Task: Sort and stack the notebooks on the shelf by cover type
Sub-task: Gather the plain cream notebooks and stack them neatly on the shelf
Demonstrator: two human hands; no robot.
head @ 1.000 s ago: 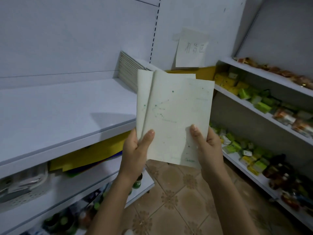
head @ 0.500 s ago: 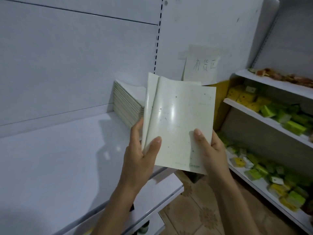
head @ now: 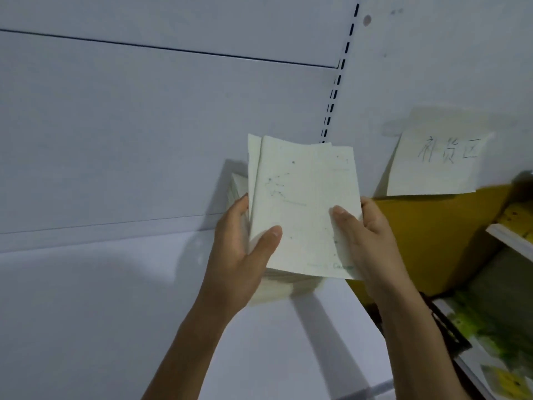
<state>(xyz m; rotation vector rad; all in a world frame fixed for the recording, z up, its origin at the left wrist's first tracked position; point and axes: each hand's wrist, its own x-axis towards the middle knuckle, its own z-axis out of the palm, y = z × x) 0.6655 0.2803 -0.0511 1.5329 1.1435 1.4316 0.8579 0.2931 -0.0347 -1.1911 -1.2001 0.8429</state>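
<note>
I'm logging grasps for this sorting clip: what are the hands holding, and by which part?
Both hold the pale green notebooks: the left hand grips their lower left edge, the right hand their lower right edge.

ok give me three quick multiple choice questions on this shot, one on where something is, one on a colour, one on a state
1. Where is the paper note?
A. on the wall, right of the notebooks
B. on the floor
C. lying flat at far left

2. What colour is the board below the note?
A. red
B. yellow
C. black

3. How are the raised notebooks held?
A. one hand only
B. lying free, untouched
C. both hands

Answers:
1 A: it is stuck on the white wall panel.
2 B: it shows mustard yellow.
3 C: the left hand and right hand each grip a side edge, thumbs on the front cover.
</note>
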